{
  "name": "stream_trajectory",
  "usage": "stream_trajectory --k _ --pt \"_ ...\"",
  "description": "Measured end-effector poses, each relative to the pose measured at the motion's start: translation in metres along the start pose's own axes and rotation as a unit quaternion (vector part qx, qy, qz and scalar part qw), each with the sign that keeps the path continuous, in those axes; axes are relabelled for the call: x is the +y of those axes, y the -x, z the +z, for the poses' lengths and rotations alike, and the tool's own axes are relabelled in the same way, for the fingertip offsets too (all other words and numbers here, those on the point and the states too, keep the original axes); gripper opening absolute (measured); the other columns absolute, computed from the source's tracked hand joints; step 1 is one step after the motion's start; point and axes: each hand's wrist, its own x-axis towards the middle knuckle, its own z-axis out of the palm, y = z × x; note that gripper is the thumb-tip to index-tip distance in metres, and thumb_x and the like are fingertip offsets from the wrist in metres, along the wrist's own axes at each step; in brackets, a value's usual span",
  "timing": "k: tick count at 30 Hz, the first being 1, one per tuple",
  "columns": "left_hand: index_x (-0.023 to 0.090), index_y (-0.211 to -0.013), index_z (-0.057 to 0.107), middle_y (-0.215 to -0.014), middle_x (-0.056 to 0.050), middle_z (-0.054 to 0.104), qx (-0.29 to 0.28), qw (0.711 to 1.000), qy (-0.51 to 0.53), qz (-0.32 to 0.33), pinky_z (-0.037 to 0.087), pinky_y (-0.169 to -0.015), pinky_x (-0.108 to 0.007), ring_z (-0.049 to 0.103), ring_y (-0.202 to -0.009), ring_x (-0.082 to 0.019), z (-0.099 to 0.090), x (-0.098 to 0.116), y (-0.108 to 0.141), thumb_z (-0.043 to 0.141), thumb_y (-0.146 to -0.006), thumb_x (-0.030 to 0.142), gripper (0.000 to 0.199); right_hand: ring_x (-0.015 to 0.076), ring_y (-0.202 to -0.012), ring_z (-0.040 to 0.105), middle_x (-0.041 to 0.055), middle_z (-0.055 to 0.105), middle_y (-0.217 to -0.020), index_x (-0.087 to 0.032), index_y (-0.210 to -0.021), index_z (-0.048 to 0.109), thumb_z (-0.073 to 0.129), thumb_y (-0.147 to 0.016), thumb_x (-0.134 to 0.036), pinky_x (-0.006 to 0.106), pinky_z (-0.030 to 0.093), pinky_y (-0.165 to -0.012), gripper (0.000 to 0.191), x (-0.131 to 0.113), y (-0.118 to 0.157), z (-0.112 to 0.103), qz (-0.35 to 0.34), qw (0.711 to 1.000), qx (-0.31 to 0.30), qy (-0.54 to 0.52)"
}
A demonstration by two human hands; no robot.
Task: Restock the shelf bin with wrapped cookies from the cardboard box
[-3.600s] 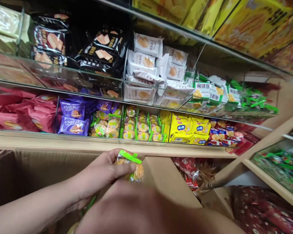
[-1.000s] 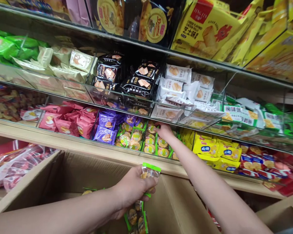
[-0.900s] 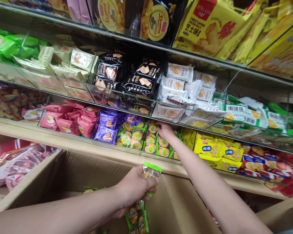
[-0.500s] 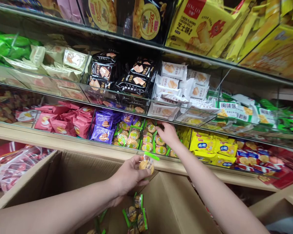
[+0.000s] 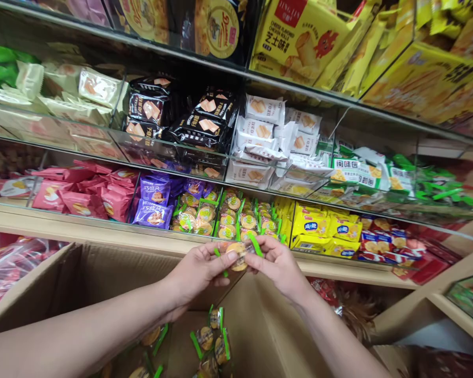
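Between my two hands is a small clear packet of round cookies [image 5: 238, 255] with bright green sealed ends. My left hand [image 5: 203, 268] pinches its left side, thumb in front. On the other side, my right hand [image 5: 274, 262] grips it with thumb and fingers near the right green end. Both hands are above an open cardboard box [image 5: 268, 325], which has several more such packets [image 5: 211, 338] at its bottom. Behind the hands, matching cookie packets [image 5: 228, 218] stand in rows in a low shelf compartment.
Purple packets [image 5: 153, 205] sit left of the cookie rows, yellow packets [image 5: 311, 223] right of them. A glass divider edge and wooden shelf lip [image 5: 150, 247] run in front. Black packets [image 5: 205, 123] and white packets [image 5: 260, 131] fill the shelf above.
My right hand has come down from the shelf's cookie rows to the packet my left hand was holding. The packet is now gripped by both hands. The view has shifted slightly.
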Motion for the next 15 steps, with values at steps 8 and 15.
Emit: stream_trajectory --k 8,15 --pt "0.019 -0.089 0.054 -0.088 -0.004 0.063 -0.072 0.985 0.140 -0.075 0.044 -0.076 -0.031 0.062 -0.077 -0.016 0.000 0.009 0.011 0.061 -0.073 0.030 0.021 0.0208 -0.098 0.051 0.0057 0.056 -0.101 -0.027 -0.097 0.061 0.050 -0.072 -0.005 0.037 0.040 -0.087 0.035 0.000 0.029 0.010 -0.248 0.939 0.011 0.238" --pt "0.024 -0.101 0.041 -0.095 -0.001 0.060 -0.028 0.995 0.085 -0.034 0.047 -0.071 -0.031 0.058 -0.089 -0.016 -0.005 0.000 0.006 0.067 -0.068 0.020 0.043 0.0193 -0.097 0.052 0.0074 0.055 -0.107 -0.023 -0.108 0.050 0.053 -0.079 -0.025 0.036 0.042 -0.084 0.030 0.008 0.018 -0.001 -0.064 0.990 0.072 0.107"
